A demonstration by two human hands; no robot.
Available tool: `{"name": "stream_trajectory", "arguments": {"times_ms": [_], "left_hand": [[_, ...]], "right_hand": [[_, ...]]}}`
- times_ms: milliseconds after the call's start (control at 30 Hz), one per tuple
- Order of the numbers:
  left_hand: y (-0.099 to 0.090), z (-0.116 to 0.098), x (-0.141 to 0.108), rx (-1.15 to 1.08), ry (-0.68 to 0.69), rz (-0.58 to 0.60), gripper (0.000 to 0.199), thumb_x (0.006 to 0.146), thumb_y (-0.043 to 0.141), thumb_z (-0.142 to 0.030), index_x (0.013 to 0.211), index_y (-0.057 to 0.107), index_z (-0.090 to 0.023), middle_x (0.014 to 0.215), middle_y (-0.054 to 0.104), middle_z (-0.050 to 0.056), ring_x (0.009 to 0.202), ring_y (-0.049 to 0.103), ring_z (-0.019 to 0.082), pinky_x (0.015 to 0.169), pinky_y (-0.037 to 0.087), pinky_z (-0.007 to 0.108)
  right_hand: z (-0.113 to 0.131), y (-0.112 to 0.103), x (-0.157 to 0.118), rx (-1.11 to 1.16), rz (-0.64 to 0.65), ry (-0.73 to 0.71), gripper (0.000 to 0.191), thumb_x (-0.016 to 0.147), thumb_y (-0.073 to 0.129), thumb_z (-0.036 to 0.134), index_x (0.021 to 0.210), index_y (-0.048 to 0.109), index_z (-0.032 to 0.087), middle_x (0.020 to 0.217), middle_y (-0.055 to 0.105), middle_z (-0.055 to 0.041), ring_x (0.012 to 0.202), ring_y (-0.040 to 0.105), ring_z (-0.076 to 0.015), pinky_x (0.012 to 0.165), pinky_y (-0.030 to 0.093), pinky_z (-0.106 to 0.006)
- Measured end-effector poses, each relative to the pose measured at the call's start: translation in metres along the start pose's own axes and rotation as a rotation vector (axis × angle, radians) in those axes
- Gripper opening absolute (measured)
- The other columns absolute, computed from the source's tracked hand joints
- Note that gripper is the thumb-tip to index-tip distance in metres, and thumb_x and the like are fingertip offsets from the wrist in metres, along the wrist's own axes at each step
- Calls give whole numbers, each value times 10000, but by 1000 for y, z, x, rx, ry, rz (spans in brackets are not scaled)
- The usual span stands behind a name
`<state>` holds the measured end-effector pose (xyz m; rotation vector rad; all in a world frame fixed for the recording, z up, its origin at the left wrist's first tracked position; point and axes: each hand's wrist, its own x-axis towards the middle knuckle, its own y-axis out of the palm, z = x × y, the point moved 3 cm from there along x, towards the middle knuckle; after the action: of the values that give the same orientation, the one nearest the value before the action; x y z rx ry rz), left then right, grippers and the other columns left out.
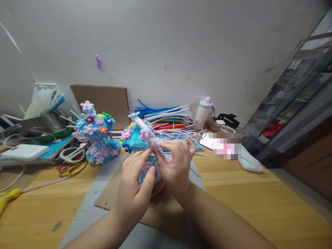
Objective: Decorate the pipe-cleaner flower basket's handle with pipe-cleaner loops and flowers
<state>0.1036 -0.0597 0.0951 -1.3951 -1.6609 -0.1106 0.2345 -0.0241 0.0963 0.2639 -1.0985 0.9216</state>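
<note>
Between my hands stands a blue pipe-cleaner ornament (136,140) dotted with small flowers, its lower part largely covered by my fingers. A white fuzzy strip (141,123) slants across its top, with a lilac flower (146,135) beside it. My right hand (174,165) pinches the lower end of this strip between thumb and fingers. Wrapped partly around the ornament's near left side, my left hand (137,181) has its fingertips at the same spot. A similar blue flowered ornament (93,129) stands upright to the left.
Behind the ornament lie bundles of coloured pipe cleaners (166,117). Scissors (72,155) and a white power bank (25,151) are at left, with a yellow-handled tool (9,197) nearer. A bottle (204,114) and a phone (207,141) stand right. Cardboard (111,197) lies under the hands.
</note>
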Motion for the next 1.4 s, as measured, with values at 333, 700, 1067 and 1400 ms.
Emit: {"name": "stream_trajectory", "arguments": {"times_ms": [333,700,1067,1400], "left_hand": [[4,3,-3,-317,-204,-32,390,903,521,-233,1284,456,-290,1280,562,73,1218,525,243,1044,413,448],[8,1,-2,-324,-203,-53,419,850,552,-178,1248,454,-265,1266,562,91,1212,532,257,1034,425,451],[3,4,0,-357,-170,-25,455,839,537,-136,1261,424,-265,1265,543,84,1237,500,240,1046,410,431],[-4,17,-2,-97,-254,2,266,849,582,-234,1116,577,-241,1142,630,78,1110,568,266,966,426,452]], "right_hand": [[-4,2,-15,-68,14,-176,366,852,624,210,1179,583,369,1071,709,17,1018,622,-234,1130,104,-528],[-8,4,-24,-96,121,-272,666,846,506,226,1469,315,365,1218,646,-42,1093,582,-271,1117,79,-544],[-5,-4,-21,76,183,-147,518,870,422,203,1371,407,332,1265,585,-44,1178,525,-253,1123,127,-541],[-22,-19,-24,364,60,224,189,910,445,242,1058,562,246,1023,591,-60,974,565,-220,884,447,-407]]}}
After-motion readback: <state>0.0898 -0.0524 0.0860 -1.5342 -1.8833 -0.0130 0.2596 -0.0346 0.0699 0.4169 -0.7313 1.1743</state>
